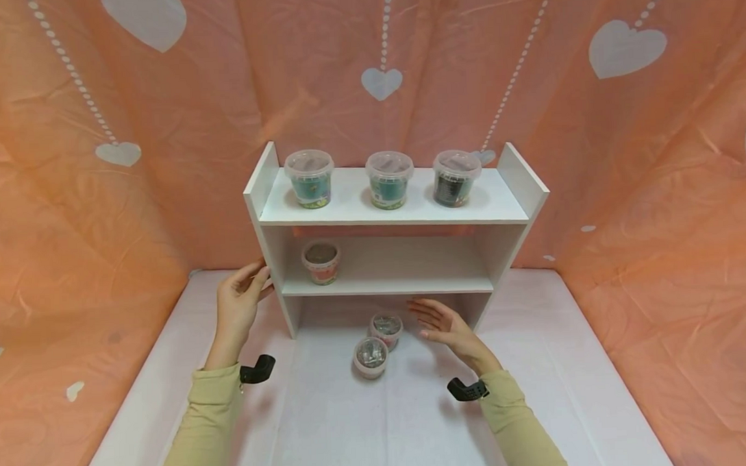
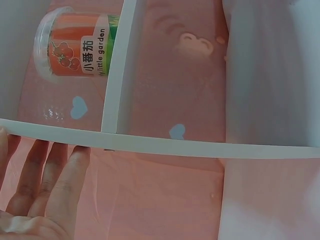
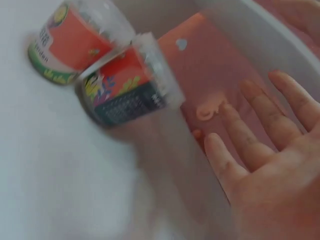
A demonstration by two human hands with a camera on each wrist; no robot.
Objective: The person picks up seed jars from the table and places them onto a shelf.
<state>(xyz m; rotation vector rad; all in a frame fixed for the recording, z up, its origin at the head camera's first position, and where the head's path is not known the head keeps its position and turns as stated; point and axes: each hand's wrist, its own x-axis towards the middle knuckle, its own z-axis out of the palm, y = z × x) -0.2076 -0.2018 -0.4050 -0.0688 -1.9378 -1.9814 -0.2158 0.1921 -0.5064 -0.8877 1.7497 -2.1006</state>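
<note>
A white shelf unit (image 1: 411, 262) stands on the cloth-covered table. At its left side panel (image 2: 210, 147), my left hand (image 1: 238, 303) touches the outer face with fairly straight fingers. On the middle board sits a lidded plastic tub (image 2: 75, 45) with an orange-red label showing tomatoes. Below the lower board, my right hand (image 1: 445, 328) is held with fingers spread and nothing in them. Two similar red-labelled tubs stand close together to its left: the nearer tub (image 1: 370, 357) and the farther tub (image 1: 386, 330), which is partly under the unit.
Along the top board stand three lidded tubs with green or dark labels: left (image 1: 310, 180), middle (image 1: 390, 181) and right (image 1: 454, 180). An orange curtain (image 1: 318, 70) with white hearts encloses the back and sides of the white-covered table (image 1: 330, 426).
</note>
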